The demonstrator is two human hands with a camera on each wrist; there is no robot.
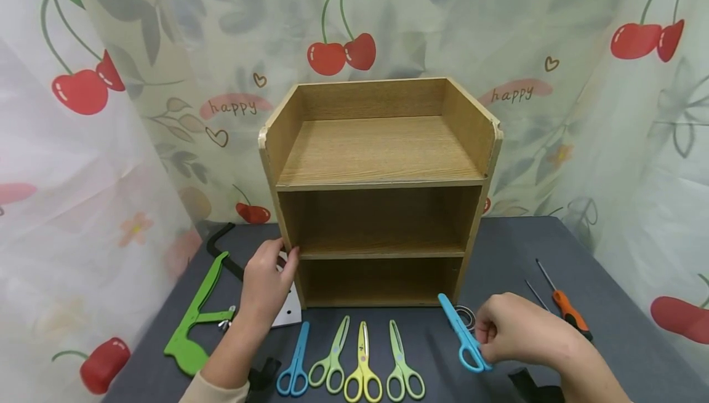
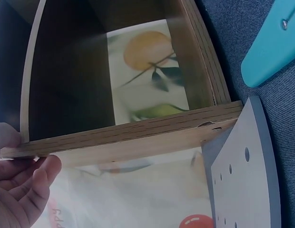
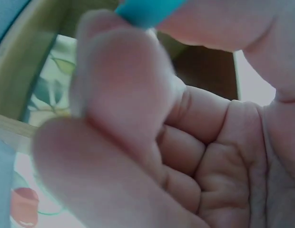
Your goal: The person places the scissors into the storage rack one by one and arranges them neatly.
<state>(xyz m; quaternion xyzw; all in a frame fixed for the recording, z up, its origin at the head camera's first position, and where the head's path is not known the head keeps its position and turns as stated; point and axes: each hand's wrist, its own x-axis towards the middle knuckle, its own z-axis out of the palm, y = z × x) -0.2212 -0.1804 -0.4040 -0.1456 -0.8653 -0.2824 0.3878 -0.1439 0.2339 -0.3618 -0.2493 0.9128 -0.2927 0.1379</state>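
Note:
My left hand (image 1: 264,286) grips the front edge of the left side panel of a wooden shelf unit (image 1: 382,151); in the left wrist view, the thumb and fingers (image 2: 38,178) lie on either side of that edge. At the front right corner of the shelf, my right hand (image 1: 523,332) pinches blue scissors (image 1: 458,327) by their handle loops, blades pointing up and left. A bit of that blue handle (image 3: 150,10) shows between the fingers in the right wrist view. Lined up before the shelf are blue scissors (image 1: 296,360), green scissors (image 1: 335,357), yellow scissors (image 1: 362,363) and more green scissors (image 1: 402,363).
A green tool with a handle (image 1: 194,320) lies left, near a black curved bar (image 1: 224,255). A white board with holes (image 1: 289,309) is beside the shelf's left side. Silvery rings (image 1: 467,317) and an orange-handled screwdriver (image 1: 570,311) lie right. A patterned curtain (image 1: 421,21) surrounds the table.

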